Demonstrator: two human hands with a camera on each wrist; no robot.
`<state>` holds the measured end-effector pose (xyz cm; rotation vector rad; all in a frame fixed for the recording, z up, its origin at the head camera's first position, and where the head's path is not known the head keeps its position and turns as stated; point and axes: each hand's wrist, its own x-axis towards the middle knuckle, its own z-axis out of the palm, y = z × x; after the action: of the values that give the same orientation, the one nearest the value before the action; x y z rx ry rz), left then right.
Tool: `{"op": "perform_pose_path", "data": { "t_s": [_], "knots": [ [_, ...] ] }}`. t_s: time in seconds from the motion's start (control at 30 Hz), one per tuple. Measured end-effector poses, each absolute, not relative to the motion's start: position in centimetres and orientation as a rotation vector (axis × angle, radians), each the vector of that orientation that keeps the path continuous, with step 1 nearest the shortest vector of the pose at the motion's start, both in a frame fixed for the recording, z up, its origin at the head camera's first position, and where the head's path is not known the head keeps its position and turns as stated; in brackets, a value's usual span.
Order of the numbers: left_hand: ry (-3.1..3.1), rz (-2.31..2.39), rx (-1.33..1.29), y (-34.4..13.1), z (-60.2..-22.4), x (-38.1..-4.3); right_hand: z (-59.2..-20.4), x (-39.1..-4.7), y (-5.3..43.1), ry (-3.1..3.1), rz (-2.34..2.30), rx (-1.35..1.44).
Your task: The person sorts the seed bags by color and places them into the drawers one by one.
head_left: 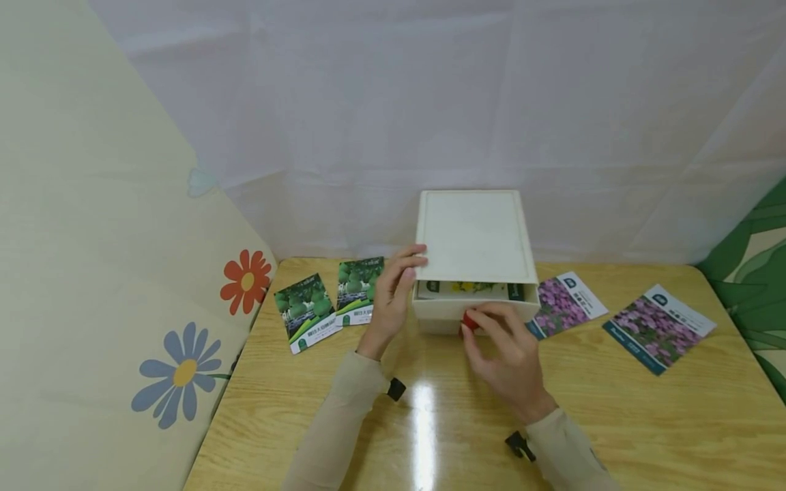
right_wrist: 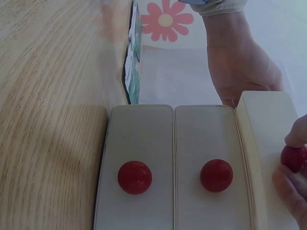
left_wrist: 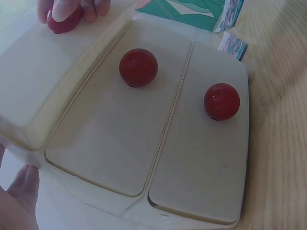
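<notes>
A small white chest of drawers (head_left: pixel 473 235) stands at the back of the wooden table. Its top drawer (head_left: pixel 439 310) is pulled partly out, and a packet with yellow flowers (head_left: pixel 467 287) shows inside. My right hand (head_left: pixel 510 358) pinches that drawer's round red knob (head_left: pixel 470 319) between thumb and fingers. Against the chest's left side rests my left hand (head_left: pixel 391 293), its fingertips at the top edge. Two lower drawers, each with a red knob (left_wrist: pixel 138 68), are flush with the front in the left wrist view.
Left of the chest lie two packets with green pictures (head_left: pixel 307 307), one overlapping the other's edge. To the right are two packets with purple flowers (head_left: pixel 660 327), the nearer one partly behind the chest. A pale cloth (head_left: pixel 393 136) hangs behind the table (head_left: pixel 295 423).
</notes>
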<state>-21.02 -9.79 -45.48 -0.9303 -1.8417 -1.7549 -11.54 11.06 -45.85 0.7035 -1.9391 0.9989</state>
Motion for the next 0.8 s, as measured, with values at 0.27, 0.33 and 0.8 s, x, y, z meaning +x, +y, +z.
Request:
{"op": "perform_pose_path", "data": {
  "t_s": [0.27, 0.33, 0.8],
  "knots": [
    [-1.846, -1.742, -0.928, -9.8, -45.5, -21.1, -45.9, -12.1, 11.0, -1.926, 1.006, 0.701],
    [-1.843, -1.741, -0.928, -9.7, -45.5, -21.1, -45.9, -12.2, 10.9, -1.93, 1.013, 0.697],
    [-1.854, -1.751, -0.914, -9.8, -45.7, -21.1, -45.8, -12.7, 10.9, -1.922, 1.03, 0.69]
  ]
}}
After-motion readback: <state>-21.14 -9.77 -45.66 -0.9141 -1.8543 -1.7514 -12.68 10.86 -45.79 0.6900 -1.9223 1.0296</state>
